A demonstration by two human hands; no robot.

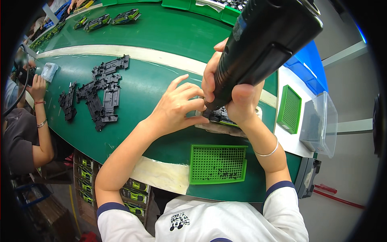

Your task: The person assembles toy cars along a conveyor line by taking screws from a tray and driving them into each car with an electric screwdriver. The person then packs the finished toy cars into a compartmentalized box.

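Observation:
My right hand [238, 97] is wrapped round a large black electric screwdriver [258, 48], which slants down toward the work. Under its tip lies a toy car [223, 116], underside up with black and green parts showing, on a pale holder [221, 129]. My left hand [177, 105] reaches in from the left, thumb and forefinger bent together at the car's left end beside the screwdriver's tip. Whether those fingers grip the car or a small part there is hidden. Nearer to me stands a green tray [218, 164] full of small holes, with dark screws gathered toward its front.
Black plastic chassis parts [98, 92] lie piled on the left. Finished-looking toy cars [107, 21] rest on the green belt beyond. At right are another green tray [289, 109], a clear bin [320, 123] and a blue bin [310, 66]. A co-worker's arm [41, 125] is at far left.

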